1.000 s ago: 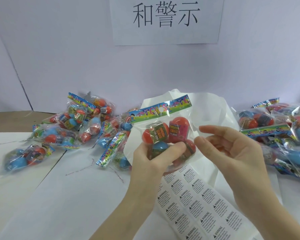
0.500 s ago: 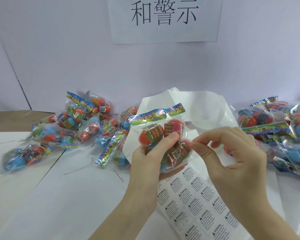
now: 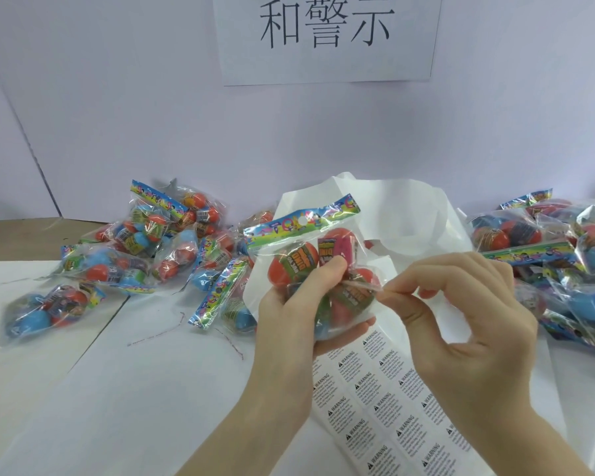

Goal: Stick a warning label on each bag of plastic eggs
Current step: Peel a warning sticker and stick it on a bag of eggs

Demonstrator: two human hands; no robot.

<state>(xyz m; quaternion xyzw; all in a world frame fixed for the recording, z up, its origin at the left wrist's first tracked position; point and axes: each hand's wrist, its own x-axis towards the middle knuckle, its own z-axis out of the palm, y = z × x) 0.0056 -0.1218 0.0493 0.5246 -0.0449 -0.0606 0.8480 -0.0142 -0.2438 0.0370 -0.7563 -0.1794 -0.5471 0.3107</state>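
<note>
My left hand grips a clear bag of plastic eggs with a rainbow header card, thumb pressed on its front. A transparent label lies across the bag's lower front. My right hand pinches the label's right end between thumb and forefinger, at the bag's right edge. Below both hands a sheet of white warning labels lies on the table.
A pile of egg bags lies at the left, another pile at the right. A crumpled white plastic bag sits behind my hands. A paper sign hangs on the wall. White paper covers the table.
My right hand has curled from open fingers into a pinch at the bag's right edge. My left thumb has slid up across the bag's front. The bag has tilted slightly.
</note>
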